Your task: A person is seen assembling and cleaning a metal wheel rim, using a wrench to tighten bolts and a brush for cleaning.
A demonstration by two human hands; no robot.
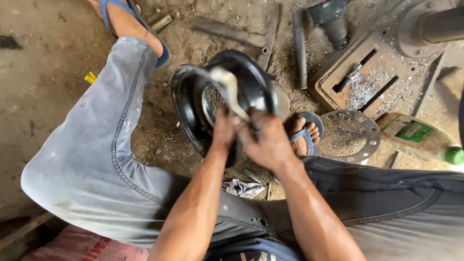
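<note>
At far left, a sandalled foot (126,21) rests on the dirt floor (43,87), and a grey-trousered leg (96,140) runs near from it. Right of the leg, a black rim (193,113) stands on edge on the floor between the person's feet, its open face turned toward the near right. The left hand (224,131) is closed on the rim's near edge. A pale tool (227,89) rises from between both hands; its long axis runs from near right to far left, its head blurred over the rim's opening. The right hand (266,140) is clamped round the tool's near end, touching the left hand. Near the hands, a rag (243,188) lies on the floor. Further right sit the other foot (304,135), a round flange (350,135), a drill base (372,79) strewn with shavings, and a green-capped bottle (425,137).
</note>
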